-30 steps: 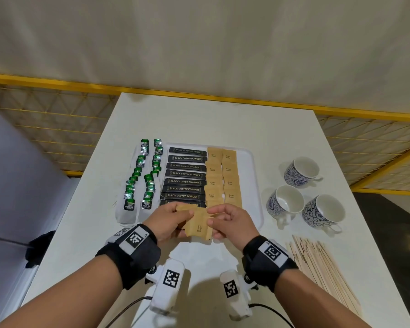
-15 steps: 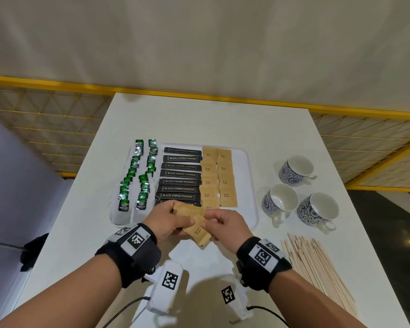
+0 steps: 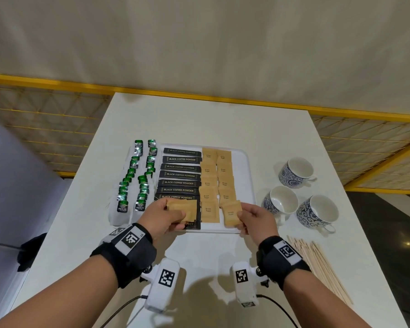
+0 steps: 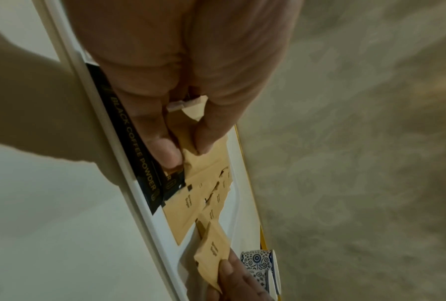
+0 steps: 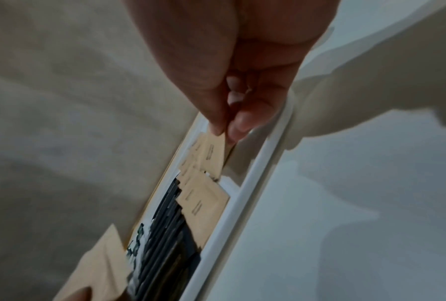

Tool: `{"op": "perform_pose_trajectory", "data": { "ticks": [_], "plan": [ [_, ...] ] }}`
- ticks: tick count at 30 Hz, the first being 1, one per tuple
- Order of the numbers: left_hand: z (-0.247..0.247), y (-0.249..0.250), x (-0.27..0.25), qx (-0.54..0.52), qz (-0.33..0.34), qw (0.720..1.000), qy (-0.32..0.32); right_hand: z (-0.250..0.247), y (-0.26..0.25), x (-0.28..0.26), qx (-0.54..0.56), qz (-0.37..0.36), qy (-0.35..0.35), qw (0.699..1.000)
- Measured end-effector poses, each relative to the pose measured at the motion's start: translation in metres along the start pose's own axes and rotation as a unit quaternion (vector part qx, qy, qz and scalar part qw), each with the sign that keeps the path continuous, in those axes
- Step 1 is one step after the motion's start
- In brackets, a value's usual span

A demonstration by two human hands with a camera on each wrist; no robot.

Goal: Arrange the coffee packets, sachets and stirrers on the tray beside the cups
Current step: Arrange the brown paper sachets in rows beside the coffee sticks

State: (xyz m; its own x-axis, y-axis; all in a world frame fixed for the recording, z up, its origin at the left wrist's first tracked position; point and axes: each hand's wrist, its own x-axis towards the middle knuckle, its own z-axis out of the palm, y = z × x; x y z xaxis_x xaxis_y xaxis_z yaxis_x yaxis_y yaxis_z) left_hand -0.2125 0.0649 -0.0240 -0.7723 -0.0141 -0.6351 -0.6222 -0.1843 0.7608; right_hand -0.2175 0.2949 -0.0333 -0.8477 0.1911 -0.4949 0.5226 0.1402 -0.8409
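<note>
**Two brown sugar sachets in hand, one about to go down at the near end of the tray**

Two columns of green tea bags (image 3: 134, 181) lie at the far left, on what looks like the tray's left margin or a white sheet beside it; which one cannot be told. Next comes a column of black coffee powder packets (image 3: 180, 175) on the white tray (image 3: 249, 181), then two columns of brown sugar sachets (image 3: 216, 178).

Judging from this layout, the step in hand is filling out the sugar columns, with the stirrers not yet dealt with. The left hand (image 3: 163, 216) hovers over the near end of the coffee column, thumb and fingers curled and pinching a small spare stack of sachets (image 3: 184, 209); the left wrist view shows the pinch closed on their folded edge. The left wrist is turned inward, palm toward the tray.

The right hand (image 3: 256, 220) pinches a single sachet (image 3: 231, 213) by its near right corner between thumb and forefinger, the other fingers tucked. It is tilted, low over the near end of the right sugar column, just beside the last laid sachet. The next move probably calls for lowering it flat, squaring it with the column, and letting go without nudging its neighbours.

Right of the tray stand three blue-patterned cups (image 3: 298, 192), and the wooden stirrers (image 3: 320, 266) lie on the table (image 3: 199, 119) by the right forearm.
</note>
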Motion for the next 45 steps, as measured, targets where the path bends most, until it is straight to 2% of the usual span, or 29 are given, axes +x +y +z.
{"op": "perform_pose_trajectory", "data": {
  "ticks": [4, 11, 16, 21, 24, 30, 35, 39, 45],
  "plan": [
    [-0.002, -0.003, 0.003, 0.015, -0.001, 1.000, 0.002, 0.003, 0.004, 0.013, -0.009, -0.006, 0.039, 0.999],
    [-0.006, -0.004, 0.004, 0.026, -0.001, 1.000, 0.000, 0.008, 0.007, 0.021, -0.061, -0.003, 0.048, 0.997],
    [-0.005, -0.003, 0.004, 0.022, -0.003, 1.000, -0.004, 0.006, 0.007, 0.023, -0.218, -0.056, 0.052, 0.973],
    [-0.006, -0.002, 0.004, 0.018, -0.007, 1.000, -0.009, 0.009, 0.006, 0.019, -0.272, -0.135, 0.039, 0.952],
    [-0.008, -0.003, 0.003, 0.016, -0.012, 1.000, -0.006, 0.013, 0.011, 0.019, -0.307, -0.146, 0.004, 0.940],
    [-0.007, -0.001, 0.001, 0.046, -0.035, 0.998, -0.020, 0.015, 0.010, 0.023, -0.298, -0.135, -0.010, 0.945],
    [-0.003, 0.000, -0.004, 0.016, -0.043, 0.998, -0.049, 0.017, 0.001, 0.011, -0.236, -0.189, -0.007, 0.953],
    [0.000, 0.000, -0.008, 0.052, -0.035, 0.996, -0.056, 0.030, -0.012, -0.008, -0.097, -0.147, -0.084, 0.981],
    [0.001, 0.003, -0.016, 0.088, -0.020, 0.994, -0.066, 0.046, -0.014, -0.025, -0.096, -0.110, -0.162, 0.976]
  ]
}}
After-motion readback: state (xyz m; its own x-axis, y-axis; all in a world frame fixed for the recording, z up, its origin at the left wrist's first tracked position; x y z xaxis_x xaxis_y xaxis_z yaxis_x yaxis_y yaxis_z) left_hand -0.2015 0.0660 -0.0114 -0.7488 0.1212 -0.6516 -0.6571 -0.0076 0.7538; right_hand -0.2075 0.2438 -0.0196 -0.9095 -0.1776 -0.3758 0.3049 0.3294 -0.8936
